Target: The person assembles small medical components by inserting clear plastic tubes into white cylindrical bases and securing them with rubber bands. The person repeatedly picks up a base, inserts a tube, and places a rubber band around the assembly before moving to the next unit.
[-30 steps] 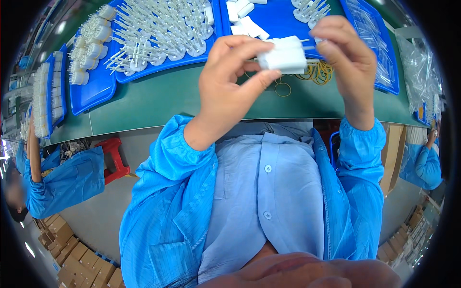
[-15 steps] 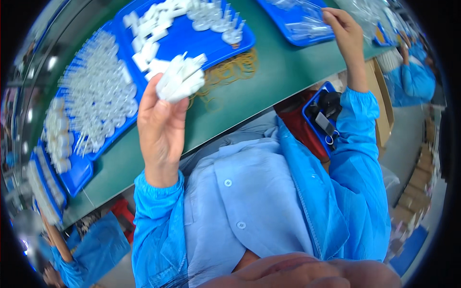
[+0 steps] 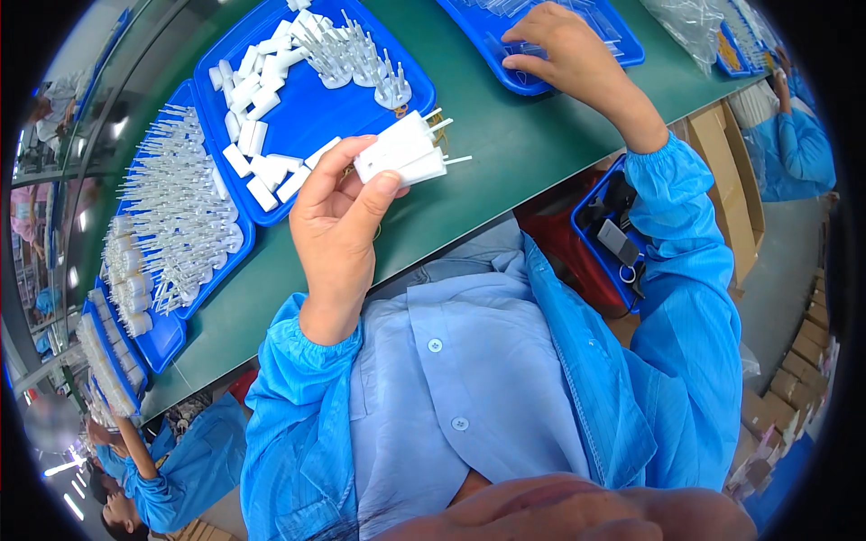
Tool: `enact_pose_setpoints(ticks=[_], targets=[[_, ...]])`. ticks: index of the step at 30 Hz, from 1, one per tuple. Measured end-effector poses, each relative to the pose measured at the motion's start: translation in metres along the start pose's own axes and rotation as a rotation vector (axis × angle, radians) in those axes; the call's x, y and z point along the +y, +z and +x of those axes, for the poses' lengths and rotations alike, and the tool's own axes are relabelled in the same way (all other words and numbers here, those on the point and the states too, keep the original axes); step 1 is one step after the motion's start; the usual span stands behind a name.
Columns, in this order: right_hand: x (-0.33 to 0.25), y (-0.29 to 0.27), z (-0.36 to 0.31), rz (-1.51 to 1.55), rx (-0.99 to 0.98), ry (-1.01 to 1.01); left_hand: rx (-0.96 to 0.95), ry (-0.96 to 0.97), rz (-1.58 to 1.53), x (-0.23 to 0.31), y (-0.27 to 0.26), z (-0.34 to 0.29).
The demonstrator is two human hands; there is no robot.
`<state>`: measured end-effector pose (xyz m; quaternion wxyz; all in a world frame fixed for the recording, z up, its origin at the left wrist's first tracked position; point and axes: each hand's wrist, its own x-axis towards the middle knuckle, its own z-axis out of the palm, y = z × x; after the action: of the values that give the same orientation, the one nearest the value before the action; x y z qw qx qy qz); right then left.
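My left hand [image 3: 338, 212] grips a small bundle of white plastic blocks [image 3: 401, 151] between thumb and fingers, above the table's near side. Thin white stems stick out from the right end of the bundle. Over a blue tray [image 3: 514, 79] at the upper right, my right hand [image 3: 573, 59] has thumb and forefinger apart, with nothing visible between them. Thin clear plastic pieces [image 3: 595, 25] lie in that tray, partly behind the hand. Left of the bundle, a larger blue tray [image 3: 334, 117] carries loose white blocks [image 3: 262, 95] and clear round-based pieces with upright stems [image 3: 347, 54].
Another blue tray [image 3: 236, 248] at the left is crowded with stemmed clear pieces [image 3: 176, 198]. Yellowish rubber bands [image 3: 442, 135] lie behind the bundle on the green table [image 3: 505, 162]. A blue basket [image 3: 622, 302] and a cardboard box [image 3: 722, 180] are at the right. Co-workers sit at both sides.
My left hand has moved slightly right and turned the bundle, so its stems now point right. My right hand has shifted left over the tray, and its finger and thumb have spread.
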<state>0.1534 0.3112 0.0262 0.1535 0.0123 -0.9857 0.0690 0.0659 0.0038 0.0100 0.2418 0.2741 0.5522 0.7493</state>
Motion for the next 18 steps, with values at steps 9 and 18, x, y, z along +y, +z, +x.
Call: enact_pose_setpoints(ticks=[9,18], targets=[[0.011,0.016,0.018,0.068,0.017,0.148,-0.017,0.026,0.069,-0.007,0.001,0.006],[-0.01,0.002,-0.003,1.095,0.208,0.14,-0.016,0.132,0.15,0.0,-0.007,0.006]])
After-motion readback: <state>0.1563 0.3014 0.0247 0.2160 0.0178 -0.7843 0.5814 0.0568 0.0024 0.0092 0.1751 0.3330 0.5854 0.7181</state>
